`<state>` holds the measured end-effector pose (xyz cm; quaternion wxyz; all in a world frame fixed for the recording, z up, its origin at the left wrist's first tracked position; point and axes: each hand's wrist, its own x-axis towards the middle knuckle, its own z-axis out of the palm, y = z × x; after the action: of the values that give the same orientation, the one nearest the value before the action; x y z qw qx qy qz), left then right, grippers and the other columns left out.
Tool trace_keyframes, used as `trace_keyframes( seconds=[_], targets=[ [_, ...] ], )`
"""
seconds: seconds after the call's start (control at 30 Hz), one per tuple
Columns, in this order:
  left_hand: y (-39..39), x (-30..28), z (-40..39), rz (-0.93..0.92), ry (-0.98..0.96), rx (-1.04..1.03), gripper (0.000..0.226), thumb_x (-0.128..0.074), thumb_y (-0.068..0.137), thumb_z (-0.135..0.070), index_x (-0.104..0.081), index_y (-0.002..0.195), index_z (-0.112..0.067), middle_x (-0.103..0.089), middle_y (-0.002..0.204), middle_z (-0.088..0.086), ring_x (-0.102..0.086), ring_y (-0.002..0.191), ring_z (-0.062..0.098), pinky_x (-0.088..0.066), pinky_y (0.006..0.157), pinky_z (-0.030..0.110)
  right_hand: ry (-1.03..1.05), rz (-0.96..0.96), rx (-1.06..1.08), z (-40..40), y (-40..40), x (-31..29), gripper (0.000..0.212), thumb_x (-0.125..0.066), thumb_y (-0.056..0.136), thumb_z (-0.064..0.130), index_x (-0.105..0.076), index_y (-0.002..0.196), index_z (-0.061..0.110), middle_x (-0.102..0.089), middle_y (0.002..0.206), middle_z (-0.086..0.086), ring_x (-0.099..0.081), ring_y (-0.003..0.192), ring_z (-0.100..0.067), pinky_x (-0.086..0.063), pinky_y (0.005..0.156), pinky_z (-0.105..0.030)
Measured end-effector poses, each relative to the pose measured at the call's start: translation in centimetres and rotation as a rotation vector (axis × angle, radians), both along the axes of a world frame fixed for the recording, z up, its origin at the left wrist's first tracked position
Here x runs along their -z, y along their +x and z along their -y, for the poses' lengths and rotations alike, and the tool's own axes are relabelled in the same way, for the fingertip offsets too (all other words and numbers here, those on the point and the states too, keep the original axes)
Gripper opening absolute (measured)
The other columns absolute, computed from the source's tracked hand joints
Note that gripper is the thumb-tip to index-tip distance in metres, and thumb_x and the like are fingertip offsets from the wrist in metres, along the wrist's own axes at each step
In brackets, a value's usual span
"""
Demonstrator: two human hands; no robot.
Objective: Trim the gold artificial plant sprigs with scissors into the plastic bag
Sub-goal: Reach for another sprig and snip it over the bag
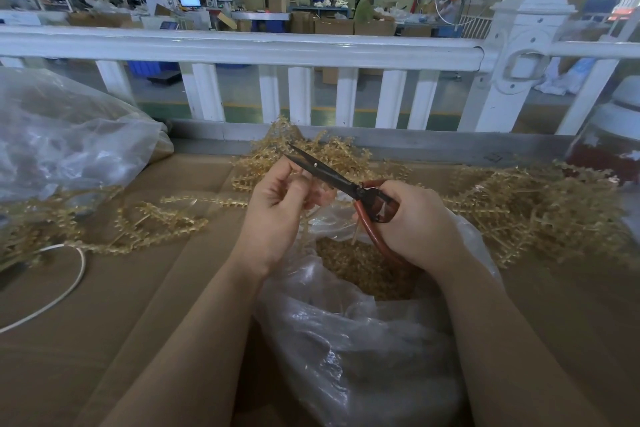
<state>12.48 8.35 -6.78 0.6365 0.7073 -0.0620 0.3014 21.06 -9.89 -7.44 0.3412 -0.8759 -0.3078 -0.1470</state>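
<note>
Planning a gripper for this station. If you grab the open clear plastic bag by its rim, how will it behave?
The clear plastic bag looks thin and crumpled, so probably floppy, collapsing where gripped. Its glossy film may be slippery. The gold trimmings piled inside would likely make it sag and could spill if tipped.

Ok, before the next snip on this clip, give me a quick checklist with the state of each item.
1. Scissors gripped by the right hand: ok.
2. Blades apart, ready to cut: ok.
3. Left hand pinching a gold sprig: ok, though the sprig is mostly hidden.
4. Sprig actually between the blades: cannot tell.
5. Plastic bag open below both hands to catch trimmings: ok.
6. Left fingers clear of the blades: not ok, they sit right against the lower blade.
</note>
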Motion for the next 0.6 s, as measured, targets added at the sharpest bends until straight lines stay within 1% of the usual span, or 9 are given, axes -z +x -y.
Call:
trace_keyframes(
  seconds=[0.1,0.17,0.23,0.3,0.4,0.5,0.57,0.6],
  targets=[
    [-0.01,-0.04,-0.02,0.008,0.004,-0.003,0.022,-0.045,0.103,-0.012,-0.066,0.105,-0.015,-0.070,0.081,-0.010,-0.065,0.076,0.005,-0.051,0.072,0.017,-0.001,0.022,0.002,0.01,-0.11,-0.04,0.037,-0.047,0.069,0.079,-0.059,0.087,0.048,-0.064,0.070,0.028,-0.061,0.075,0.010,-0.044,0.054,-0.010],
    [0.02,-0.01,-0.03,0.007,0.012,-0.001,0.022,-0.044,0.104,-0.011,-0.066,0.104,-0.015,-0.069,0.079,-0.010,-0.064,0.074,0.004,-0.050,0.072,0.017,-0.004,0.026,0.002,0.07,-0.11,0.00,0.035,-0.048,0.070,0.078,-0.059,0.087,0.049,-0.064,0.070,0.028,-0.060,0.077,0.011,-0.042,0.054,-0.009],
    [0.05,0.06,-0.11,0.004,0.018,-0.002,0.022,-0.044,0.104,-0.010,-0.065,0.105,-0.013,-0.069,0.079,-0.011,-0.063,0.075,0.004,-0.050,0.072,0.018,-0.010,0.025,0.002,0.12,-0.06,0.02,0.040,-0.050,0.071,0.076,-0.065,0.086,0.043,-0.065,0.070,0.025,-0.060,0.078,0.010,-0.045,0.054,-0.010],
    [0.06,0.06,-0.19,0.004,0.018,0.001,0.022,-0.044,0.104,-0.010,-0.065,0.107,-0.011,-0.069,0.080,-0.011,-0.063,0.075,0.004,-0.050,0.072,0.018,-0.023,0.039,0.004,0.18,0.03,0.08,0.042,-0.053,0.074,0.073,-0.069,0.089,0.037,-0.066,0.070,0.022,-0.062,0.072,0.004,-0.049,0.054,-0.013],
    [0.07,0.02,-0.19,0.002,0.013,0.009,0.021,-0.044,0.103,-0.013,-0.066,0.106,-0.014,-0.069,0.082,-0.011,-0.063,0.077,0.004,-0.051,0.073,0.019,-0.037,0.056,0.007,0.22,-0.05,0.10,0.027,-0.062,0.082,0.064,-0.068,0.087,0.038,-0.066,0.068,0.020,-0.062,0.063,0.000,-0.051,0.053,-0.016],
    [0.10,0.03,-0.17,-0.006,-0.030,0.020,0.020,-0.046,0.104,-0.018,-0.067,0.103,-0.017,-0.071,0.086,-0.007,-0.065,0.081,0.008,-0.053,0.075,0.023,0.010,0.026,-0.006,0.15,-0.35,-0.15,0.019,-0.058,0.079,0.066,-0.062,0.079,0.047,-0.066,0.065,0.020,-0.062,0.067,0.002,-0.050,0.053,-0.016],
    [0.13,0.05,-0.23,-0.008,-0.038,0.020,0.020,-0.048,0.103,-0.021,-0.067,0.099,-0.018,-0.068,0.084,-0.006,-0.064,0.080,0.010,-0.054,0.077,0.029,0.016,0.010,-0.002,0.03,-0.55,-0.37,0.023,-0.053,0.075,0.070,-0.057,0.073,0.048,-0.065,0.063,0.021,-0.062,0.071,0.005,-0.049,0.056,-0.012],
    [0.15,0.06,-0.26,-0.010,-0.038,0.018,0.020,-0.047,0.102,-0.023,-0.066,0.098,-0.019,-0.067,0.082,-0.006,-0.063,0.079,0.011,-0.056,0.079,0.035,0.009,0.000,0.001,-0.02,-0.60,-0.45,0.023,-0.054,0.075,0.070,-0.056,0.072,0.048,-0.064,0.063,0.022,-0.061,0.073,0.007,-0.048,0.057,-0.010]
  ],
)
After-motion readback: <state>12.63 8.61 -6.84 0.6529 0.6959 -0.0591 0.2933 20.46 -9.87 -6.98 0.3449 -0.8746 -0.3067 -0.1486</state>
